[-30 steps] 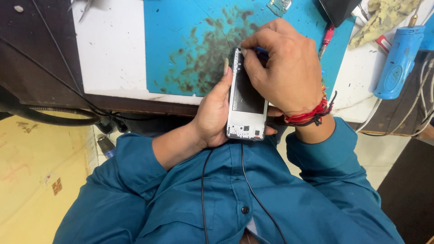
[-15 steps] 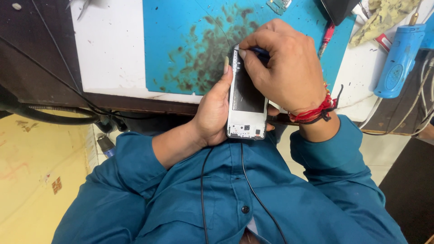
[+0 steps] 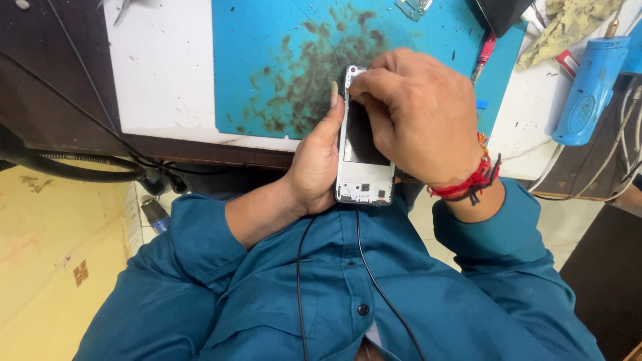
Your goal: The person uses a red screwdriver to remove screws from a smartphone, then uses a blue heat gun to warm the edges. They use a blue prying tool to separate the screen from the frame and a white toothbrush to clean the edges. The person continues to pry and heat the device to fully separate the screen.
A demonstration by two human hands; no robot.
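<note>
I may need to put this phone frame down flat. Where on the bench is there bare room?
The white surface left of the blue mat is bare below the tweezers. The mat's left part is free too, though stained. The right is crowded: blue tool, cables, cloth. The left hand and right hand hold the phone frame.
</note>
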